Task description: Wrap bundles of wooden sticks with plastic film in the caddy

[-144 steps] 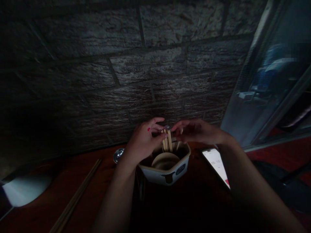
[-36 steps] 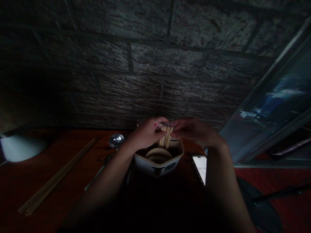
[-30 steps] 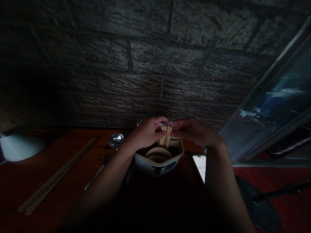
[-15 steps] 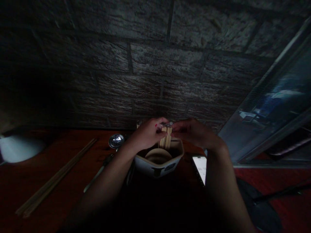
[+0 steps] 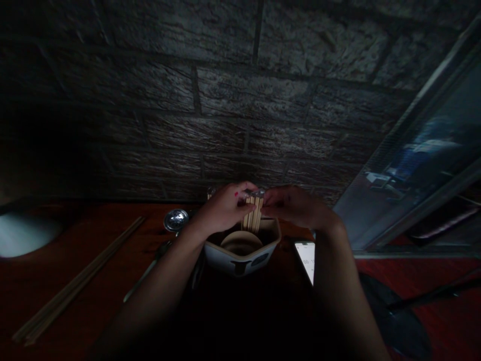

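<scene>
Head view: dim; both bare hands meet at the bundle of sticks (image 5: 252, 214).
Bundle: nearly upright over the white-sided container (image 5: 225, 258), long axis running from 12 o'clock toward 7; whether its foot touches inside is hidden.
Left hand (image 5: 224, 205): nearer, overlapping the bundle, which lies at 4 o'clock from its palm; thumb and fingers closed around the upper sticks.
Right hand (image 5: 298, 206): bundle at 9 o'clock; fingertips narrow, against the clear wrap (image 5: 259, 192) on top; I cannot tell whether they grip it.
Container: one, with one round bowl (image 5: 241, 239) inside.
Around the container: one lit phone (image 5: 306, 258) at 3 o'clock, one round metal piece (image 5: 176, 219) between 9 and 10, seemingly two long sticks (image 5: 80, 280) toward 8.
Sticks in the bundle: several, too tight and dark to count.
</scene>
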`<state>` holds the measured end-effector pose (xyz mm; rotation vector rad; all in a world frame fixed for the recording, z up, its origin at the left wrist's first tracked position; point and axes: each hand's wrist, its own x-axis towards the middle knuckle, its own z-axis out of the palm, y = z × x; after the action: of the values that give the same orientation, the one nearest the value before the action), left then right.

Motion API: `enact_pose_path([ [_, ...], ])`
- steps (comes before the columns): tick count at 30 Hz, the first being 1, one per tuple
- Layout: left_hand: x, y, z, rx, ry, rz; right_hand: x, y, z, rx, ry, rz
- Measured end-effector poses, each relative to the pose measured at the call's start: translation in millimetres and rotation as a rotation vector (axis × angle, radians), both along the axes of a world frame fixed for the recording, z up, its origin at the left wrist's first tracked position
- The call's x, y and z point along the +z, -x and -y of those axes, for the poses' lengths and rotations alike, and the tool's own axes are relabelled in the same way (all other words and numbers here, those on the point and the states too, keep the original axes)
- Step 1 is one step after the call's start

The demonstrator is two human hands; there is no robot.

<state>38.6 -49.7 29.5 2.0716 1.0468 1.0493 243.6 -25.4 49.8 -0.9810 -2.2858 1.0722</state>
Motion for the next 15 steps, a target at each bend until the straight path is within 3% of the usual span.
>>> enact_pose_path([
  [8,1.9,-1.0,1.8,0.009,0.057,0.012,7.2,1.6,6.4,-0.021,-0.06,0.031],
  [15,-2.7,-2.7,-0.9,-0.023,0.057,0.031,6.1,-0.2,5.5,-0.014,-0.025,0.033],
])
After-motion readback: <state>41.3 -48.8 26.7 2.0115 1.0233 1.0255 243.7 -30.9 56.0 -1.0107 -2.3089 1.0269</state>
